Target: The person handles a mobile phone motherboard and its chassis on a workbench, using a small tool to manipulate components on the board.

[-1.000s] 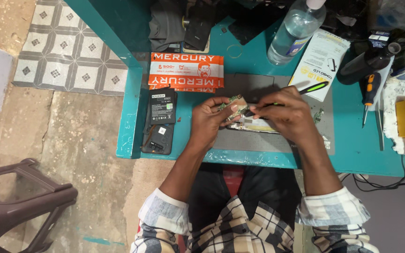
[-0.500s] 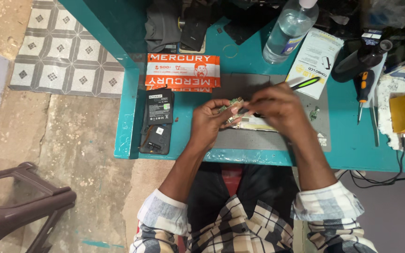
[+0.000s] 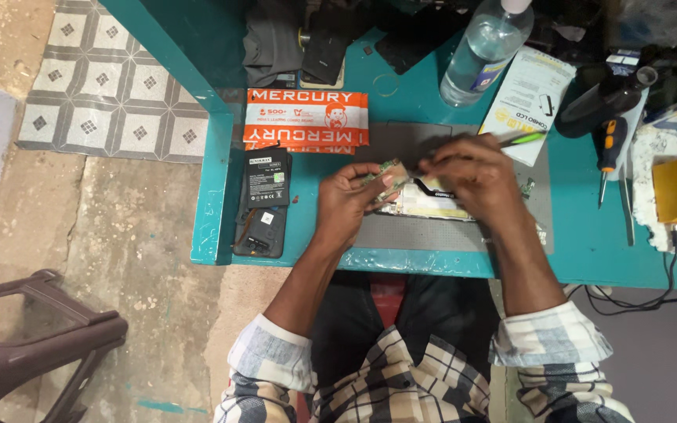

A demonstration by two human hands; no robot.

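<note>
1. Green circuit board (image 3: 383,168), small and narrow, sits pinched in the fingers of the left hand (image 3: 346,200) above the grey work mat (image 3: 432,231) near the teal counter's (image 3: 589,251) front edge.
2. Right hand (image 3: 472,172) closes around a green-handled tool (image 3: 523,139), its tip toward the board.
3. Black phone (image 3: 264,200) lies by the counter's left edge, an orange packet (image 3: 307,117) behind it.

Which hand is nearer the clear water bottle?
Right. The right hand is just below the water bottle, slightly left of it; the left hand sits further left and lower.
</note>
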